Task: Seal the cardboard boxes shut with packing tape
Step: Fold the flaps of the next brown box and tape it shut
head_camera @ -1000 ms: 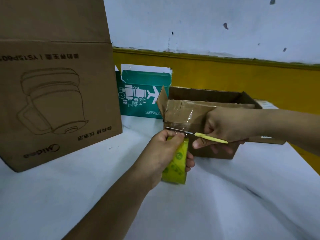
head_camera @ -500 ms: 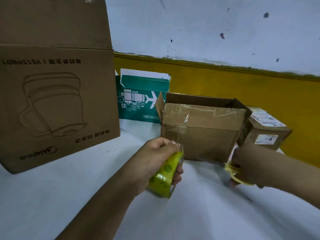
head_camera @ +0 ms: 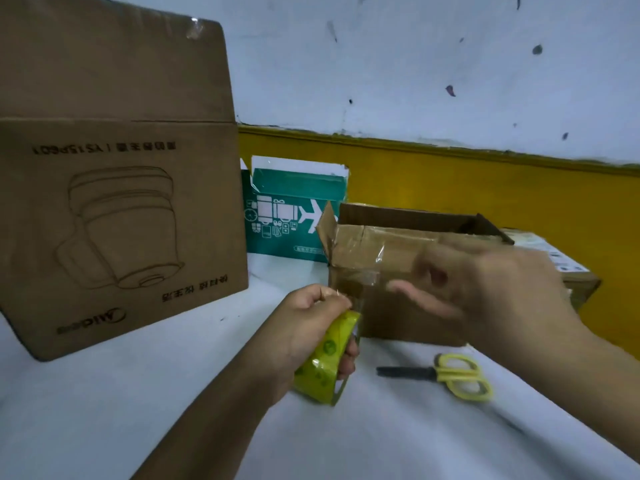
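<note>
Far left on the white table (head_camera: 104,410): large brown carton (head_camera: 121,220), top flap standing up, unsealed. Just right of it, farther back: green printed box (head_camera: 294,209). Near centre: left hand (head_camera: 311,327) clenched round the yellow tape roll (head_camera: 329,362), thumb on top, a clear strip seemingly running up to the near left corner of the small open box (head_camera: 388,323). Right of that: right hand (head_camera: 491,289), blurred, fingers spread and released, holding nothing, in front of the small box's near face. Below it, flat on the table: yellow-handled scissors (head_camera: 460,374). Far right: a labelled parcel (head_camera: 575,271). Probably light, stiff board with springy, creased flaps; tape thin, sticky, prone to curling back on itself. Best to press the flaps flat at mid-edge and pinch the tape only by its free end.
</note>
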A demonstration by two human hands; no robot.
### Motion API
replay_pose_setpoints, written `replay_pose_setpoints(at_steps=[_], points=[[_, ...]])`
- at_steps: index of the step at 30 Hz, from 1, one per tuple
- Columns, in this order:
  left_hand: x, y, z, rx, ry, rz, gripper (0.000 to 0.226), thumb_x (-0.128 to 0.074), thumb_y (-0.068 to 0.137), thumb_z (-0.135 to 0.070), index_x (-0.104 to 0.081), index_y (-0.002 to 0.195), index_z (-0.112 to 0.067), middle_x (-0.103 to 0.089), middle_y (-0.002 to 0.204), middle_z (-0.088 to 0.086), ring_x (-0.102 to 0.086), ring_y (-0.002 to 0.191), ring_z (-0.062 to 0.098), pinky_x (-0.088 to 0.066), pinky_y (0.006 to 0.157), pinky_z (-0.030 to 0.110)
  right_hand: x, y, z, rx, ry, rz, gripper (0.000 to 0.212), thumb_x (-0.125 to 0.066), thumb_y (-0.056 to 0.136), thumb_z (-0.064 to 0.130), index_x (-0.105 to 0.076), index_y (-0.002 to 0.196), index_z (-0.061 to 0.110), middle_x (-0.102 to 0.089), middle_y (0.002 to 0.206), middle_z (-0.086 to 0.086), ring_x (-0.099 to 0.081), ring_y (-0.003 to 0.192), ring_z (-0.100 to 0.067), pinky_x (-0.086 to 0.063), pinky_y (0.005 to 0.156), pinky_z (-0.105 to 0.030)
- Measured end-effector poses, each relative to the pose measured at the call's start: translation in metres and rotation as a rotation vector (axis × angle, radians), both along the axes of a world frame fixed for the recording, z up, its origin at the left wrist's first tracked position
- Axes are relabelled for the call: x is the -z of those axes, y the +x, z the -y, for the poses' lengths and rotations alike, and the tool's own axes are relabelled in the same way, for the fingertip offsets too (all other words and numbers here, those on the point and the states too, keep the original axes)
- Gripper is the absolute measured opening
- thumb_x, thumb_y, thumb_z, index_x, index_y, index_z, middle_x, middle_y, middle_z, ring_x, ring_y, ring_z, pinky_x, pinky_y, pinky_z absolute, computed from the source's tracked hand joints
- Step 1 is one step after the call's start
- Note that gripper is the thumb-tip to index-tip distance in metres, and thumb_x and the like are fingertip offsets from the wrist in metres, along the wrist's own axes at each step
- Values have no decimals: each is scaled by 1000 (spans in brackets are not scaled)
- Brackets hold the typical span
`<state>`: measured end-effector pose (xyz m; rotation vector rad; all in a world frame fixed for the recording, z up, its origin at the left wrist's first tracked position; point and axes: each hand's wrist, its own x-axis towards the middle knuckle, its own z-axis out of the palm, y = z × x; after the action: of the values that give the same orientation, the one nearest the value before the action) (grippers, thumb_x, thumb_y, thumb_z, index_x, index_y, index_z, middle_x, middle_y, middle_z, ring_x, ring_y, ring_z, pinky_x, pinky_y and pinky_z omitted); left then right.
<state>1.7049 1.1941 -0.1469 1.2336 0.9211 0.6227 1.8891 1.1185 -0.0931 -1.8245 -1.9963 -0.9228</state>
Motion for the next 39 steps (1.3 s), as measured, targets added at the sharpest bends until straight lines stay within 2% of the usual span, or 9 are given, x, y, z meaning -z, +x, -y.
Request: replay_pose_setpoints(at_steps=[4, 13, 16, 18, 21, 23, 29, 33, 39], points=[[-4, -1, 1, -56, 3, -29, 20, -54, 100, -29, -63, 109, -14, -68, 63, 9, -62, 45, 16, -50, 47, 23, -10, -13, -58, 64, -125, -28, 74, -49, 75, 82, -54, 122, 25, -61, 117, 0, -56, 107, -25, -43, 84, -39], [-7, -8, -1, 17, -7, 15, 20, -58, 97, -28, -65, 108, -12, -68, 61, 9, -62, 47, 18, -54, 51, 24, 19, -6, -54, -124, 26, 139, 40, -90, 62, 32, -55, 79, 21, -61, 62, 1, -59, 50, -24, -36, 42, -26], [-12, -20, -4, 143, 6, 5, 19, -61, 93, -29, -68, 98, -11, -64, 66, 13, -59, 55, 23, -50, 57, 28, 43, -6, -44, -101, -8, 154, 60, -94, 45, 19, -74, 102, 13, -75, 85, -11, -70, 63, -27, -52, 49, -31], [-15, -27, -5, 249, 26, -32, 16, -62, 91, -30, -72, 90, -17, -64, 69, 18, -59, 64, 26, -50, 62, 29, 59, -5, -43, -80, -80, 180, 69, -77, 74, 39, -60, 134, 8, -69, 122, -12, -71, 94, -27, -58, 77, -37], [-14, -32, -7, 382, 101, -121, 15, -65, 84, -38, -75, 84, -26, -69, 97, 23, -65, 89, 30, -52, 75, 33, 56, -8, -45, -85, -251, -10, 72, -12, 97, 58, -39, 150, 17, -58, 132, 0, -57, 109, -21, -48, 88, -35], [-12, -32, -9, 419, 119, -114, 18, -62, 77, -39, -74, 84, -28, -72, 96, 12, -67, 92, 25, -52, 78, 32, 47, -7, -52, -91, -355, -199, 68, -10, 95, 62, -44, 143, 29, -55, 123, 7, -51, 106, -16, -45, 87, -32], [-7, -22, -23, 366, 131, -50, 15, -74, 66, -31, -77, 80, -30, -70, 82, 7, -59, 87, 31, -55, 68, 25, 31, 1, -75, -236, -441, -566, 15, -69, 86, 43, -70, 92, 29, -64, 88, 11, -57, 81, -6, -51, 72, -36], [-6, -21, -22, 303, 116, 17, 13, -64, 75, -23, -76, 75, -29, -70, 73, 6, -64, 69, 22, -56, 62, 25, 37, -4, -84, -236, -310, -420, 14, -69, 86, 32, -59, 78, 27, -55, 71, 13, -49, 67, -3, -36, 56, -29], [-10, -19, -2, 235, 71, 206, 13, -50, 97, -11, -57, 107, -7, -62, 65, 16, -58, 48, 26, -52, 52, 29, 30, 8, -83, -318, -341, -373, 25, -50, 95, 44, -70, 96, 29, -61, 85, 12, -58, 83, -13, -50, 73, -40]])
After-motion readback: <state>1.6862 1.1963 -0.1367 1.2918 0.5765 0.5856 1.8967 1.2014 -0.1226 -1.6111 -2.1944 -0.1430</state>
